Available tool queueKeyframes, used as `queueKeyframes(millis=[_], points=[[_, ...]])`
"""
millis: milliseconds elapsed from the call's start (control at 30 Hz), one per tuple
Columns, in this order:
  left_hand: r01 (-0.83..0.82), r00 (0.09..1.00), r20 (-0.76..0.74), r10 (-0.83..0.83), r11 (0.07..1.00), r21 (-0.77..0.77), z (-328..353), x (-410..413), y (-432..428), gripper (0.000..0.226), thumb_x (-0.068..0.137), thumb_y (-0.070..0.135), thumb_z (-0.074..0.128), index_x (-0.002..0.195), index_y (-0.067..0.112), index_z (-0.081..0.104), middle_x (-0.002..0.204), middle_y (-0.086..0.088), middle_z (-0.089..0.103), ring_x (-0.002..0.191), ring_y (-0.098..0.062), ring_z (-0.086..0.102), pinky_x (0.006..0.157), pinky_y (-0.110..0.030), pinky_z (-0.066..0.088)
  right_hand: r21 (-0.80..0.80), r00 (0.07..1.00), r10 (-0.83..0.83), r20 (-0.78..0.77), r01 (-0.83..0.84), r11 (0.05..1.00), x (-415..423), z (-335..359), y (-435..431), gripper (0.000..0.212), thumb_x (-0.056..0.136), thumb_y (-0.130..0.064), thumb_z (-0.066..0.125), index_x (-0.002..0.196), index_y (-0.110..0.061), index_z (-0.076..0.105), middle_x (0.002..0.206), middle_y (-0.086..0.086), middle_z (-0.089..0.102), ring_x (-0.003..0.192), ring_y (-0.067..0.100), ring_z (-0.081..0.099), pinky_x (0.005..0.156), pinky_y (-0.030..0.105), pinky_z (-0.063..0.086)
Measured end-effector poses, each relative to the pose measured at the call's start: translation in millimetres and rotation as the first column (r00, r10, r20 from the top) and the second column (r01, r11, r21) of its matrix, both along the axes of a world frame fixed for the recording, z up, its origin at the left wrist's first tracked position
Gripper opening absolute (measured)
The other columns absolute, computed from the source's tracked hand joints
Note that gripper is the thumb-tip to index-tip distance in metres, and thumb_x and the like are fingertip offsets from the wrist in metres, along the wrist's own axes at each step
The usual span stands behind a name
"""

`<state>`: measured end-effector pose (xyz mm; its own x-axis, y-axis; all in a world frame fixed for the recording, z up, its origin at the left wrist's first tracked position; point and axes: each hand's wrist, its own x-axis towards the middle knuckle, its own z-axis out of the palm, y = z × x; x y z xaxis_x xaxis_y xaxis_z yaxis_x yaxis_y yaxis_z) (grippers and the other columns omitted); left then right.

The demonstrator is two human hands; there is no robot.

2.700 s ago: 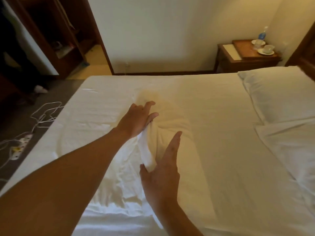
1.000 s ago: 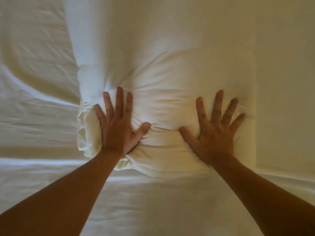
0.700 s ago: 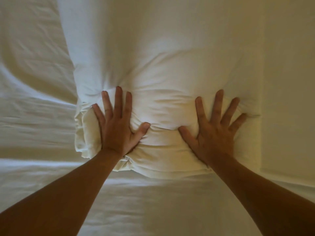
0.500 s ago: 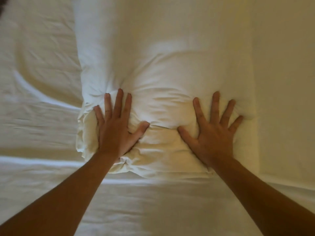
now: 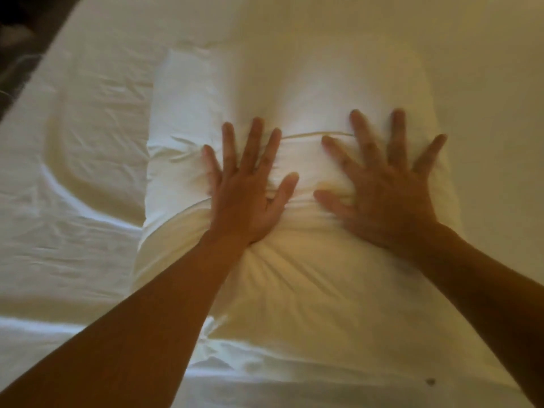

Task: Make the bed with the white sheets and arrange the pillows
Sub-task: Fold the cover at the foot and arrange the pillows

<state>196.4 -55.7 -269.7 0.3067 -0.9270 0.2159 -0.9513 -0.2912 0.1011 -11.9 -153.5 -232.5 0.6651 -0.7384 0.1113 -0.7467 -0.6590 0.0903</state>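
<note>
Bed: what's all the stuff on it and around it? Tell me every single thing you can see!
Pillow: one, white, in the middle of the bed, under both hands.
Sheet: one, white and wrinkled, spread over the bed around the pillow.
Dark speck: one, dark, on the bedding near the bottom right; too small to tell what it is.
Floor: one strip, dark, top left corner, past the bed's edge.
Left hand: one, fingers spread flat, pressing on the pillow's left part.
Right hand: one, fingers spread flat, pressing on the pillow's right part.
</note>
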Motion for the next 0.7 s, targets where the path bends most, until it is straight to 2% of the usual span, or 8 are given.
queueKeyframes(millis=[233, 400, 500, 567, 600, 667, 700], points=[[0.012, 1.000, -0.008, -0.012, 1.000, -0.013, -35.5, 3.3, -21.6, 0.076, 0.098, 0.071, 0.023, 0.163, 0.031, 0.013, 0.171, 0.002, 0.002, 0.156, -0.038, -0.006, 0.118, -0.070, 0.003, 0.110, 0.998, -0.056, 0.003, 0.056, 0.992, -5.8, -40.9, -28.2, 0.083, 0.089, -0.083, 0.023, 0.160, -0.046, 0.003, 0.170, -0.004, -0.013, 0.153, 0.046, -0.013, 0.102, 0.087, 0.010], [0.019, 1.000, 0.010, -0.020, 0.999, 0.051, -54.0, 8.5, -37.6, 0.076, 0.098, 0.070, 0.026, 0.163, 0.032, 0.013, 0.171, 0.002, 0.002, 0.156, -0.037, -0.006, 0.118, -0.070, 0.002, 0.181, 0.995, -0.092, -0.047, 0.099, 0.978, 1.8, -66.9, -42.2, 0.082, 0.089, -0.085, 0.019, 0.158, -0.049, -0.005, 0.169, -0.006, -0.017, 0.153, 0.044, -0.015, 0.102, 0.087, 0.010], [0.004, 1.000, -0.014, -0.003, 0.995, 0.096, -47.2, 7.1, -40.7, 0.076, 0.097, 0.070, 0.027, 0.162, 0.032, 0.016, 0.171, 0.003, 0.006, 0.157, -0.035, -0.002, 0.119, -0.068, 0.004, 0.249, 0.995, -0.074, -0.071, 0.089, 0.964, 5.9, -58.6, -46.9, 0.081, 0.087, -0.086, 0.016, 0.157, -0.051, -0.005, 0.168, -0.009, -0.019, 0.152, 0.042, -0.018, 0.102, 0.087, 0.008], [-0.025, 0.999, -0.046, 0.028, 0.997, 0.080, -29.9, 5.7, -36.2, 0.078, 0.095, 0.070, 0.034, 0.160, 0.028, 0.028, 0.168, 0.000, 0.022, 0.156, -0.034, 0.011, 0.121, -0.064, 0.011, 0.236, 0.995, -0.054, -0.078, 0.071, 0.969, 5.8, -40.2, -41.7, 0.083, 0.087, -0.085, 0.018, 0.159, -0.047, 0.002, 0.170, -0.004, -0.015, 0.153, 0.043, -0.016, 0.104, 0.085, 0.007], [-0.035, 0.997, -0.067, 0.038, 0.998, 0.045, -18.9, 6.1, -31.8, 0.079, 0.093, 0.069, 0.040, 0.156, 0.023, 0.036, 0.162, -0.003, 0.035, 0.152, -0.035, 0.024, 0.120, -0.061, 0.018, 0.192, 0.997, -0.022, -0.074, 0.036, 0.981, 4.5, -30.4, -36.7, 0.084, 0.088, -0.083, 0.020, 0.160, -0.042, 0.009, 0.170, 0.001, -0.011, 0.153, 0.044, -0.014, 0.106, 0.084, 0.006], [-0.014, 0.998, -0.059, 0.007, 0.993, -0.121, 7.8, 14.9, -26.3, 0.072, 0.091, 0.061, 0.052, 0.147, 0.015, 0.049, 0.144, -0.008, 0.055, 0.137, -0.037, 0.047, 0.112, -0.056, 0.033, 0.092, 0.999, 0.028, -0.027, -0.025, 0.995, 7.1, -9.6, -31.9, 0.084, 0.091, -0.077, 0.023, 0.162, -0.033, 0.016, 0.170, 0.009, -0.007, 0.154, 0.044, -0.010, 0.109, 0.081, 0.003], [0.011, 1.000, -0.024, -0.016, 0.977, -0.212, 21.8, 21.7, -27.4, 0.067, 0.092, 0.056, 0.054, 0.145, 0.015, 0.052, 0.142, -0.007, 0.056, 0.135, -0.036, 0.049, 0.109, -0.056, 0.036, 0.057, 0.999, 0.029, 0.014, -0.030, 0.998, 12.9, 0.7, -35.2, 0.082, 0.093, -0.075, 0.023, 0.162, -0.032, 0.014, 0.170, 0.009, -0.007, 0.154, 0.045, -0.009, 0.110, 0.081, 0.002]])
